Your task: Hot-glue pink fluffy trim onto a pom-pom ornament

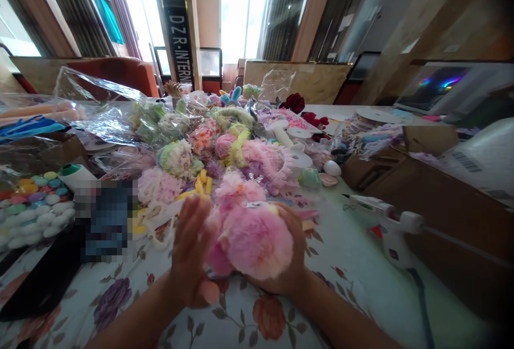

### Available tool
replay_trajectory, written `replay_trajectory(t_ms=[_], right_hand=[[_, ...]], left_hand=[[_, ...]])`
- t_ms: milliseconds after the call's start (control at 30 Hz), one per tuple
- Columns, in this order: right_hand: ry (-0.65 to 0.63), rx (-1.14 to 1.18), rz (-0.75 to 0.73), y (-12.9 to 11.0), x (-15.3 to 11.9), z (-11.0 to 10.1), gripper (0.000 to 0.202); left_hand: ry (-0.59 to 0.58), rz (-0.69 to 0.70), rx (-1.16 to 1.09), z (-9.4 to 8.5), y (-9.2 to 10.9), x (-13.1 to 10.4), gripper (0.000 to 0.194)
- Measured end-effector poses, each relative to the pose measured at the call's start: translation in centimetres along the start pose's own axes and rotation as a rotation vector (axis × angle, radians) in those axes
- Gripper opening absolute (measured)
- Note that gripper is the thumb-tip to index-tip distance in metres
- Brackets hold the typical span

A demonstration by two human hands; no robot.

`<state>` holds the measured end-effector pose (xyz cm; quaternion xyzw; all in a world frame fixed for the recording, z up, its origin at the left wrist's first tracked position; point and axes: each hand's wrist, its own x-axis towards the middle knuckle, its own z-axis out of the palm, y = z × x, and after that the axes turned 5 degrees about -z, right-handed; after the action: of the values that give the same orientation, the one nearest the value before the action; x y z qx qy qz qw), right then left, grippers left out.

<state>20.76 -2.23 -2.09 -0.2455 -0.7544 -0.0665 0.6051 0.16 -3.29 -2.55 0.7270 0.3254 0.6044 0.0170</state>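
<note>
A fluffy pink plush toy (257, 242) is held low over the flowered tablecloth, its round furry side towards me and a small pale tag on top. My right hand (296, 250) wraps round its right side and underside, and most of those fingers are hidden behind the fur. Just left of the toy, my left hand (190, 252) is raised with fingers stretched up and slightly blurred; whether it touches the fur I cannot tell. Beyond the toy lie a ruffled pink trim (273, 164) and yellow strips (203, 183).
A white glue gun (391, 218) lies at right beside a cardboard box (450, 215). Several pom-poms (40, 210) and a black flat object (44, 279) are at left. Piled yarn, flowers and clear plastic wrap (100, 108) spread across the table's far side.
</note>
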Motion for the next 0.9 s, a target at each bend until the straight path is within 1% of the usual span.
replay_trajectory(t_ms=[33, 67, 100, 133, 200, 267, 333, 433, 533, 633, 700, 800, 867, 900], right_hand=[[-0.013, 0.012, -0.007, 0.0, 0.0, 0.0, 0.104], [-0.012, 0.023, -0.01, -0.1, -0.1, 0.1, 0.105], [0.006, 0.031, -0.004, -0.1, -0.1, 0.1, 0.105], [0.033, 0.03, 0.024, -0.2, -0.2, 0.2, 0.104], [0.062, 0.031, 0.123, -0.4, -0.3, 0.4, 0.101], [0.059, 0.075, 0.226, -0.6, -0.2, 0.6, 0.098], [0.036, 0.14, 0.321, -0.6, -0.1, 0.8, 0.092], [-0.015, 0.183, 0.45, -0.5, -0.2, 0.9, 0.087], [-0.111, 0.164, 0.549, -0.1, -0.4, 0.6, 0.088], [-0.154, 0.147, 0.556, 0.2, -0.4, 0.4, 0.079], [-0.15, 0.13, 0.554, 0.3, -0.4, 0.3, 0.068], [-0.153, 0.117, 0.582, 0.4, -0.1, 0.5, 0.055], [-0.162, 0.142, 0.597, 0.3, 0.2, 0.6, 0.047], [-0.161, 0.162, 0.609, 0.3, 0.3, 0.7, 0.045]], left_hand=[[-0.118, 0.139, 0.016, 0.0, 0.2, 0.1, 0.069], [-0.221, 0.163, 0.019, 0.0, 0.3, 0.3, 0.067], [-0.245, 0.148, -0.006, 0.0, 0.4, 0.5, 0.066], [-0.236, 0.119, -0.012, 0.0, 0.5, 0.7, 0.064], [-0.171, 0.046, 0.004, 0.0, 0.4, 1.0, 0.057], [-0.115, -0.01, 0.001, 0.0, 0.1, 1.0, 0.052], [-0.11, -0.071, -0.038, 0.1, 0.0, 0.8, 0.047], [-0.143, -0.239, -0.099, 0.5, 0.1, 0.5, 0.043], [-0.16, -0.508, -0.164, 0.9, 0.5, 0.6, 0.037], [-0.141, -0.784, -0.272, 1.2, 0.8, 0.9, 0.04], [-0.133, -0.935, -0.392, 1.4, 0.8, 1.1, 0.047], [-0.21, -1.119, -0.611, 1.8, 0.8, 1.2, 0.066], [-0.245, -1.16, -0.692, 2.1, 0.8, 1.3, 0.084], [-0.234, -1.155, -0.702, 2.2, 0.9, 1.4, 0.091]])
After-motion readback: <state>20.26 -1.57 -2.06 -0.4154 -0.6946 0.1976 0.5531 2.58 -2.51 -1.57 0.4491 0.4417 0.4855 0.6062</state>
